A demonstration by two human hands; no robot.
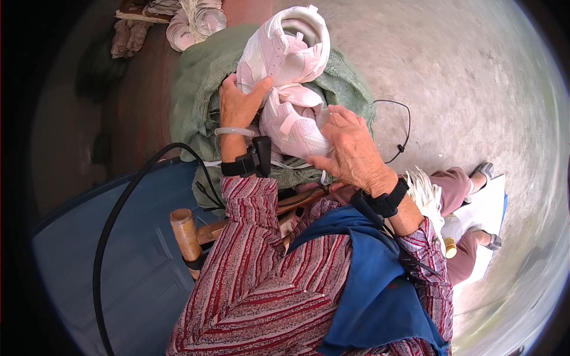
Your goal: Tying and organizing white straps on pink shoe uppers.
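Two white and pale pink sneakers are in front of me, one beyond the other. My left hand (pixel 242 102) is closed on the near left side of the far sneaker (pixel 255 56), its thumb lying across the shoe. That shoe's opening faces up. Toward me is the near sneaker (pixel 291 127), touching the far one. Against its right side my right hand (pixel 355 145) is curled, thumb low and fingers at the upper edge. Part of this shoe is hidden behind the hand. Beneath both shoes lies a green woven sack (pixel 199 89).
More pale shoes (pixel 196 26) lie at the far left. A blue panel (pixel 119 255) and a bamboo tube (pixel 185 234) are on my left. A black cable (pixel 110 231) arcs there. White strands (pixel 424 193) hang by my right forearm. Mauve-trousered legs (pixel 454 184) extend right.
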